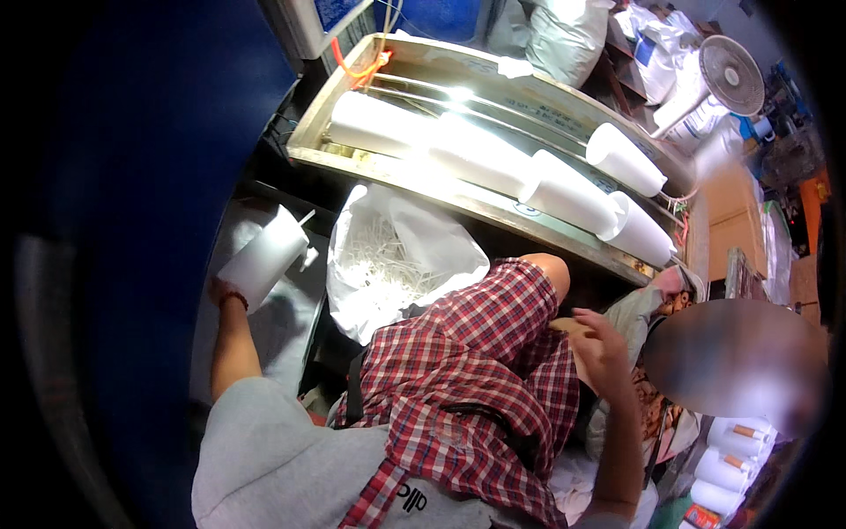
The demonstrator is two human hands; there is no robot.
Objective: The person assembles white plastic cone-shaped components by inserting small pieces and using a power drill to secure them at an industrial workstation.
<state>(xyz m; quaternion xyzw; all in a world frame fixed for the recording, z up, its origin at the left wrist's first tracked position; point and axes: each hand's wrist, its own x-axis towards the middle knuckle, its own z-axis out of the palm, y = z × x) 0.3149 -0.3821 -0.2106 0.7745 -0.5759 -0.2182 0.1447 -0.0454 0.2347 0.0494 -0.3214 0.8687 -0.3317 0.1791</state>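
At the left, my left hand (225, 291) is wrapped round the lower end of a white roll (266, 251), which tilts up to the right. A loose white strip or flap sticks out at the roll's upper end. My right hand (604, 348) is raised beside my right knee, its fingers apart and slightly bent. A tan patch (568, 326) shows by its fingertips; I cannot make out what it is. Between my left arm and my legs stands a white sack (458, 251) with thin white shreds (388, 264) inside.
Ahead lies a long wooden trough (397, 167) with several white rolls (568, 194) and metal rods. A co-worker (674, 282) sits close on my right. More rolls (723, 467) with brown cores are stacked near right. A fan (731, 75) and white sacks (568, 40) stand at the back.
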